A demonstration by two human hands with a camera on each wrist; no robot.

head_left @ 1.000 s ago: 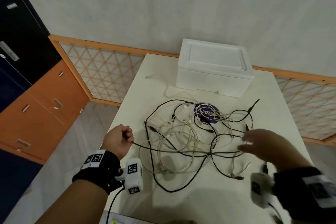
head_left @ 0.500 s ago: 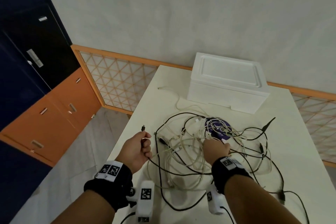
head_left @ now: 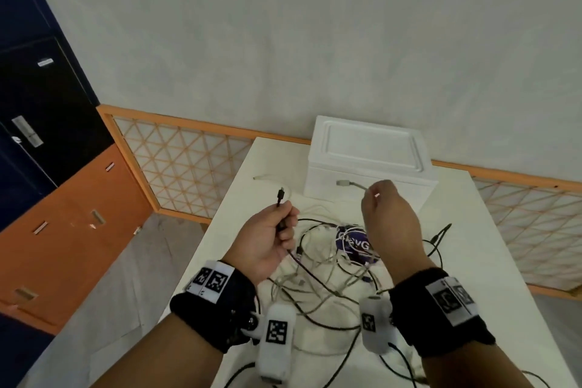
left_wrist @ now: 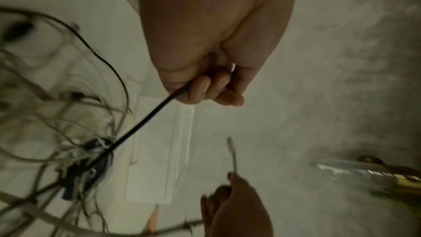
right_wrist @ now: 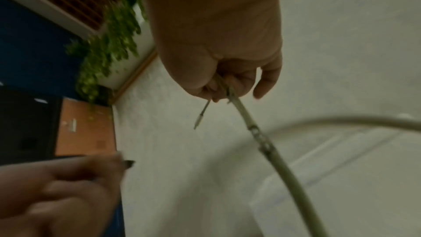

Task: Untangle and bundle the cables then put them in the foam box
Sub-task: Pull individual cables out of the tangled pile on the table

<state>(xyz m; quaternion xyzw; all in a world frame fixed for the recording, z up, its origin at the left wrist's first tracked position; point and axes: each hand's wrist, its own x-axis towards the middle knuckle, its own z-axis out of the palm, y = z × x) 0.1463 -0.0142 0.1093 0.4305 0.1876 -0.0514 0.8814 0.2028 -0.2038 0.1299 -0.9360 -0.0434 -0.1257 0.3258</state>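
A tangle of black and white cables [head_left: 327, 274] lies on the white table [head_left: 472, 261], around a dark blue round object [head_left: 354, 244]. My left hand [head_left: 274, 239] is raised above the table's left side and grips a black cable [left_wrist: 145, 122]; its plug [head_left: 281, 195] sticks up past my fingers. Lifted in front of the foam box, my right hand [head_left: 389, 214] pinches a white cable [right_wrist: 264, 143], whose plug end [head_left: 343, 183] points left. The white foam box [head_left: 368, 161] stands closed at the table's far side.
One loose white cable end [head_left: 267, 179] lies on the table left of the box. An orange lattice railing [head_left: 189, 167] runs behind the table. Orange and dark cabinets [head_left: 63, 214] stand to the left, across a strip of floor.
Both hands have risen off the table. The left lifted its black cable end higher. The right left the tangle, now holding a white cable end up in front of the box.
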